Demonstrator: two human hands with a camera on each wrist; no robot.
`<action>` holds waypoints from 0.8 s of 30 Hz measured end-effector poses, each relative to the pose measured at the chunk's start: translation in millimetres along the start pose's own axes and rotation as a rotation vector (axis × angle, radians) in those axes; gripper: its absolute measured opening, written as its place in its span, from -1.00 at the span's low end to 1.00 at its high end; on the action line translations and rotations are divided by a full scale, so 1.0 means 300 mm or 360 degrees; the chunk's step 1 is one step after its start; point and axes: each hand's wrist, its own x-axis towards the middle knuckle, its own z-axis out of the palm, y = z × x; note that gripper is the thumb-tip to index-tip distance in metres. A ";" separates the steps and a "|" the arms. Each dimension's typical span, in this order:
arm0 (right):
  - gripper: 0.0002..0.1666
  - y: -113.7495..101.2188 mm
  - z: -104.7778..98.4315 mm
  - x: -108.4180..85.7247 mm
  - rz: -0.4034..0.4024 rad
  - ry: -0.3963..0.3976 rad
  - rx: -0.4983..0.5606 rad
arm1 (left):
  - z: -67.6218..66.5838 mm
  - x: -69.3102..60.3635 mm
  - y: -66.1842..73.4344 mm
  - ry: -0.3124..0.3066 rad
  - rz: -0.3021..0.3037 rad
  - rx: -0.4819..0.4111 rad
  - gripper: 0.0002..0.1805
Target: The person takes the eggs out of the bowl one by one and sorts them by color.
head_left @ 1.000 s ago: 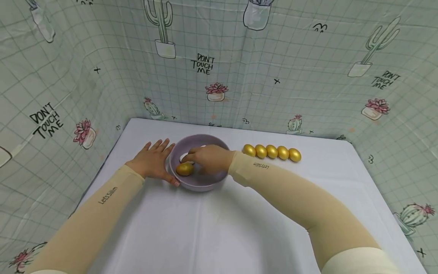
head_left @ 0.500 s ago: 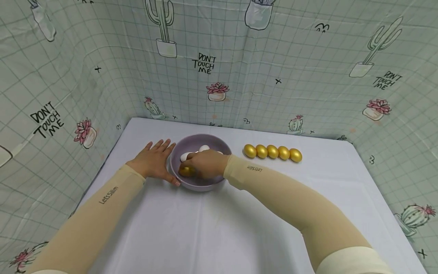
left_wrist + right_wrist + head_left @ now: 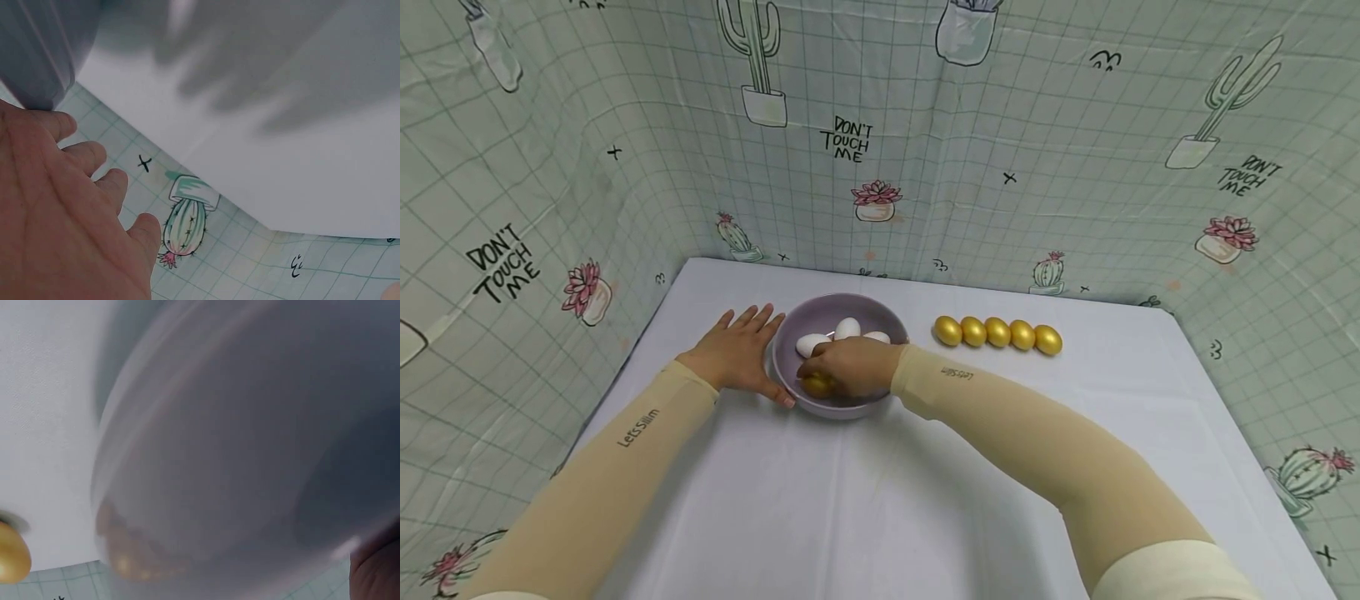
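Three white eggs (image 3: 847, 327) show inside the purple bowl (image 3: 886, 312) in the head view. My right hand (image 3: 857, 365) reaches into the bowl, its fingers curled round a golden egg (image 3: 818, 385) near the bowl's front left. Part of that egg lies hidden under the fingers. My left hand (image 3: 736, 354) touches the bowl's left side, fingers spread and straight, thumb near the front rim. The left wrist view has the left hand (image 3: 69, 206) beside the bowl's wall (image 3: 47, 50). In the right wrist view, the bowl (image 3: 237, 437) fills most of the frame.
A row of several golden eggs (image 3: 997, 332) lies on the white table (image 3: 850, 508), right of the bowl. One golden egg (image 3: 11, 553) appears at the left edge of the right wrist view. A cactus-print cloth (image 3: 940, 167) hangs behind and at both sides.
My right hand has moved from by the white eggs toward the front of the bowl and taken hold of the golden egg. The white eggs are more exposed. My left hand stays put.
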 end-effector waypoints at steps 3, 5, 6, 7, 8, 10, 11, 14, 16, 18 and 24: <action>-0.45 -0.002 0.006 0.008 -0.0013 -0.0013 0.0016 | -0.001 -0.001 0.001 -0.0006 -0.0002 0.0002 0.55; -0.45 -0.004 0.007 0.012 -0.0015 -0.0016 0.0020 | -0.002 -0.002 0.002 -0.0001 -0.0001 0.0006 0.55; -0.45 -0.004 0.008 0.014 -0.0013 -0.0015 0.0025 | -0.002 -0.003 0.001 -0.0001 -0.0002 0.0006 0.55; -0.44 -0.004 0.008 0.014 -0.0009 -0.0015 0.0028 | -0.004 -0.004 0.003 0.0001 -0.0001 0.0004 0.55; -0.44 -0.005 0.008 0.015 -0.0005 -0.0015 0.0030 | -0.005 -0.005 0.003 0.0003 0.0000 0.0000 0.55; -0.45 -0.005 0.009 0.017 -0.0005 -0.0018 0.0041 | -0.006 -0.005 0.005 0.0002 -0.0001 -0.0002 0.55; -0.45 -0.005 0.009 0.017 -0.0005 -0.0020 0.0047 | -0.007 -0.006 0.005 -0.0001 -0.0003 -0.0005 0.55; -0.45 -0.005 0.011 0.018 -0.0004 -0.0036 0.0072 | -0.008 -0.006 0.008 0.0006 -0.0001 -0.0014 0.55; -0.44 -0.004 0.012 0.018 0.0000 -0.0045 0.0098 | -0.006 -0.005 0.008 0.0006 -0.0005 -0.0016 0.55; -0.44 -0.002 0.011 0.015 0.0008 -0.0051 0.0108 | -0.004 -0.004 0.007 0.0008 -0.0008 -0.0013 0.55; -0.45 0.011 -0.011 -0.016 0.0013 0.0003 0.0096 | 0.001 -0.004 0.001 -0.0006 -0.0017 -0.0010 0.56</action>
